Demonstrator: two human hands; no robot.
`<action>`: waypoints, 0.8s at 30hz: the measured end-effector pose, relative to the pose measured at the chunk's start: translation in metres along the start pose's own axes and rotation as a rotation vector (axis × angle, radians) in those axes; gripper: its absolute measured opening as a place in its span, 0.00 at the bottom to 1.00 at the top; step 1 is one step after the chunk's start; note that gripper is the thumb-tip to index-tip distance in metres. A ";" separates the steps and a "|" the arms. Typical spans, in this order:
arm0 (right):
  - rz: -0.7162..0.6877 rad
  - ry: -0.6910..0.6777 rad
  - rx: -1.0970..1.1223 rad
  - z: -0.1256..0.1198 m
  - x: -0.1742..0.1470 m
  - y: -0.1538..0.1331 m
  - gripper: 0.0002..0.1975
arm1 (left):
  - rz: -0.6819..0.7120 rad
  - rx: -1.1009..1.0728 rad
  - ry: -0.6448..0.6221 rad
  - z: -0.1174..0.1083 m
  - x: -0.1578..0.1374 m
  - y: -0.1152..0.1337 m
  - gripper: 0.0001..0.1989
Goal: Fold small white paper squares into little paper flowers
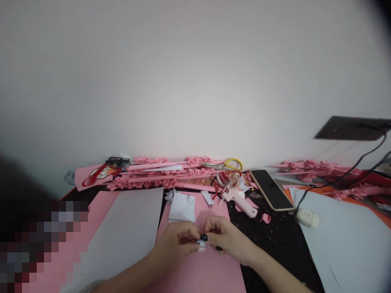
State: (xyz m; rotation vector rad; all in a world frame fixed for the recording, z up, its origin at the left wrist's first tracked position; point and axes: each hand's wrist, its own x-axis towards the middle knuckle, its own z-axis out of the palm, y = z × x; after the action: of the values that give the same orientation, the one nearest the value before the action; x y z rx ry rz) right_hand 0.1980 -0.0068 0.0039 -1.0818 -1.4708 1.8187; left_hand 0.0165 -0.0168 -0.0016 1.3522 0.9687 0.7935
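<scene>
My left hand [179, 240] and my right hand [224, 236] meet above a pink sheet [210, 270]. Between their fingertips is a small piece of white paper [201, 243], pinched from both sides and mostly covered by the fingers. Just beyond my left hand lies a stack of white paper squares [182, 207] with a small folded bit on top. Small folded white paper pieces [171, 196] sit at its upper left corner. A white paper strip [208, 198] rests beyond my right hand.
Pink paper-flower stems [146, 183] run along the wall. Yellow-handled scissors [226, 165], a pink glue gun [240, 201] and a phone [271, 190] lie behind my hands. A white charger [308, 217] with black cable sits right. White sheets [128, 236] flank both sides.
</scene>
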 end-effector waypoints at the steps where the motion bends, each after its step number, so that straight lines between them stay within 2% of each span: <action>1: 0.003 -0.006 -0.004 0.000 0.000 0.000 0.12 | -0.002 0.002 -0.001 0.000 0.000 0.000 0.04; 11: 0.022 -0.105 0.012 -0.002 -0.002 0.000 0.13 | 0.033 0.015 -0.039 -0.001 0.000 -0.001 0.03; 18: 0.024 -0.002 0.026 -0.001 0.001 -0.001 0.12 | -0.012 -0.095 -0.021 -0.001 -0.001 -0.003 0.05; 24: 0.001 -0.078 0.055 -0.002 0.000 -0.002 0.15 | -0.050 -0.153 -0.057 0.000 -0.001 -0.003 0.07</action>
State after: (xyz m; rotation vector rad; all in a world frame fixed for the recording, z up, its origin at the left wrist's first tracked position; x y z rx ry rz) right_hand 0.1999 -0.0053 0.0055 -0.9960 -1.4558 1.9103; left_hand 0.0163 -0.0177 -0.0045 1.2075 0.8757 0.7710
